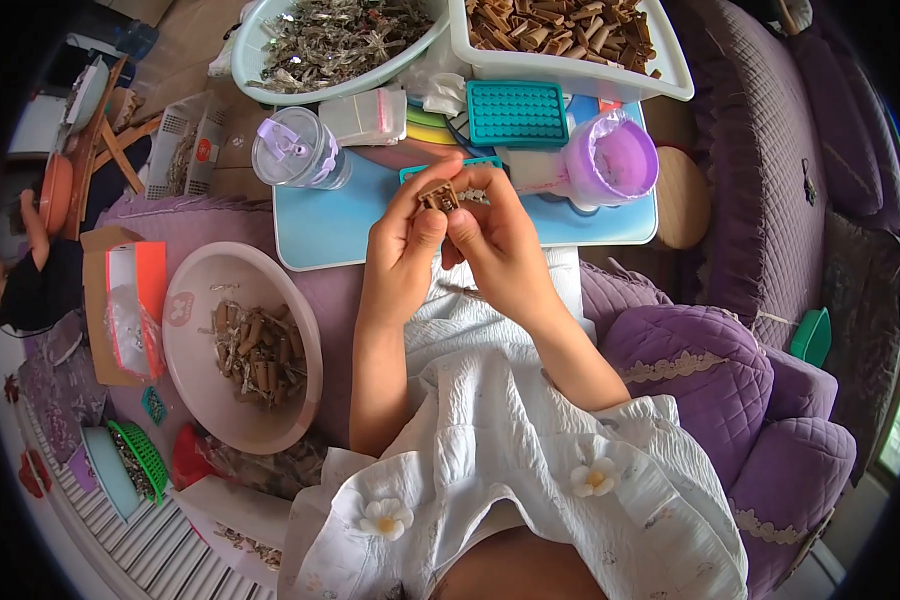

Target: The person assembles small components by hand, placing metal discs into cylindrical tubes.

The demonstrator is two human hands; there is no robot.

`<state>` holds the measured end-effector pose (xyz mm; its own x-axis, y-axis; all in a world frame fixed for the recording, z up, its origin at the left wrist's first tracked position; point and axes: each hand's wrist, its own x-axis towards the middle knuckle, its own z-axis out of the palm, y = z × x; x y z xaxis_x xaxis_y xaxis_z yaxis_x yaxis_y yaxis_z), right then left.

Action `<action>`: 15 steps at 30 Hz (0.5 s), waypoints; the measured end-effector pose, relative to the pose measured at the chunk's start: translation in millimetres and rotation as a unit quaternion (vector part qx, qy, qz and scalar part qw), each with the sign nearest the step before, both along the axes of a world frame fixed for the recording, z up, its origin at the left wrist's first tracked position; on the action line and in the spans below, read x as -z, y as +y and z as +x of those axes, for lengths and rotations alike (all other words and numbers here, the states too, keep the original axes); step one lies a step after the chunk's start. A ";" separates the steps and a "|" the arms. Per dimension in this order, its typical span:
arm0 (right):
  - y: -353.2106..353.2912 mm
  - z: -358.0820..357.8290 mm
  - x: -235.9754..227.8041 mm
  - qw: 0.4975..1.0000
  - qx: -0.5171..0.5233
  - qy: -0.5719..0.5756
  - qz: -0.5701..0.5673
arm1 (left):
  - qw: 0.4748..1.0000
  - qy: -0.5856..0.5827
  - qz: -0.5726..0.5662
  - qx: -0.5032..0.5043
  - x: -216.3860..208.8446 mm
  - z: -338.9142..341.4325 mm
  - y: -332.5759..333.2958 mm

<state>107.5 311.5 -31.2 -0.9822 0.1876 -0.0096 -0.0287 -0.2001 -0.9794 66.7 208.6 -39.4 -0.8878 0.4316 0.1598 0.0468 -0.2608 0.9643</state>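
Note:
In front of me, over the near part of the blue table, both hands meet around a small brown piece with slots or cut-outs [438, 197]; its exact kind I cannot make out. My left hand [398, 240] pinches it between thumb and curled fingers. The thumb of my right hand [502, 242] presses its other side, with the fingers bent behind. Partly hidden behind my hands lies a teal tray [408, 173]. A second teal tray with rows of small cells [517, 113] is farther back on the blue table [315, 235].
A lidded clear cup [295, 150] stands left, a purple bin [625, 165] right. At the back are a basin of shiny wrapped pieces [345, 45] and a white tub of brown pieces [570, 25]. Beside me sit a pink basin [192, 365] and an orange-white box [135, 300].

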 end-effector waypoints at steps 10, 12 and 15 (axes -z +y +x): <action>11.0 3.4 6.5 0.994 0.003 -0.016 0.110 | 0.992 0.012 -0.050 -0.116 -4.8 5.2 -1.7; 10.4 2.7 -3.2 0.987 0.045 -0.017 0.152 | 0.991 -0.026 -0.016 -0.127 -9.6 10.1 0.5; 10.0 2.7 2.8 0.984 0.031 -0.008 0.174 | 0.985 -0.085 0.050 -0.141 -10.9 16.1 2.2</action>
